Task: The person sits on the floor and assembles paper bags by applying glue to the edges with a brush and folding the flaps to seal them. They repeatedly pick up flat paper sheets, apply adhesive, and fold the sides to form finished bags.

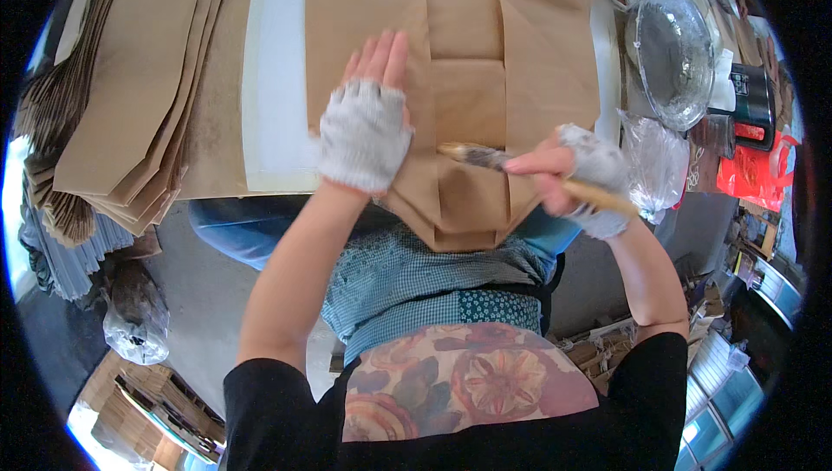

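- White lettering on the black mug (752, 97) is too small for us to read.
- Brown paper (470, 94) with folded flaps lies on the table (218, 129) before us, near end overhanging, far end cut off.
- Our left hand (367, 124) rests flat on it, fingers nearly together.
- Our right hand (579, 172) clamps its fingers on a brush (487, 157); bristle contact is unclear.

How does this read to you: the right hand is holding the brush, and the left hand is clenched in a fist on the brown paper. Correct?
Not quite: the head view shows the left hand open on the brown paper, fingers stretched out. The right hand does hold the brush.
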`<state>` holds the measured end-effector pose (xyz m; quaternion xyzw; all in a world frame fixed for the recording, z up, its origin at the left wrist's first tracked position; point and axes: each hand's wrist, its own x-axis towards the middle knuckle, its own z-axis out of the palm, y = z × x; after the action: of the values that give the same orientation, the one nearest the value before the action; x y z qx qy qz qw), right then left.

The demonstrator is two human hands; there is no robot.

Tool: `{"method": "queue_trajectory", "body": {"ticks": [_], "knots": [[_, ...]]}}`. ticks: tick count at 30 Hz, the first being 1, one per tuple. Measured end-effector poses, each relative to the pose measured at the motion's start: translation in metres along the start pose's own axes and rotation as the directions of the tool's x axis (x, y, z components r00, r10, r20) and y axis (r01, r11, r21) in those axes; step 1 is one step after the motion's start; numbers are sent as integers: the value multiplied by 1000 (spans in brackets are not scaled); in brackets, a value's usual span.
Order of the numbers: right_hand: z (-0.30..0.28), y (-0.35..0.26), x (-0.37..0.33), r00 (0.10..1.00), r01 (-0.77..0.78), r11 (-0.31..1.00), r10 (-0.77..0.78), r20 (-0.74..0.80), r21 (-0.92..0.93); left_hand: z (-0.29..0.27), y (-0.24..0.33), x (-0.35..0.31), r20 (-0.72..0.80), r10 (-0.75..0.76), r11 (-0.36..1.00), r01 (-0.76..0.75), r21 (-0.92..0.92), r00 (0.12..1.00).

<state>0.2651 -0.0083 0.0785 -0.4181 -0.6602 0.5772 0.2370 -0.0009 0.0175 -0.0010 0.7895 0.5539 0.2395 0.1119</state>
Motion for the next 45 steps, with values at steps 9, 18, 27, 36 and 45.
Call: {"method": "queue_trajectory", "body": {"ticks": [9, 18, 27, 36, 45], "knots": [[33, 10, -11, 794, 607, 526, -439, 422, -596, 18, -19, 32, -83, 61, 998, -63, -24, 995], [0, -13, -36, 936, -347, 891, 347, -53, -291, 27, -29, 28, -129, 80, 997, -79, 18, 988], [23, 2, -21, 911, -221, 946, 113, 398, 237, 28, -29, 30, -124, 113, 990, -102, 96, 986], [13, -8, -15, 999, -19, 1000, 18, -51, -11, 2, -7, -1, -10, -4, 999, 4, 41, 1000], [-5, 26, 90, 768, -236, 939, 339, -544, 252, 5, 1, -26, -17, 24, 999, -24, -30, 1000]]}}
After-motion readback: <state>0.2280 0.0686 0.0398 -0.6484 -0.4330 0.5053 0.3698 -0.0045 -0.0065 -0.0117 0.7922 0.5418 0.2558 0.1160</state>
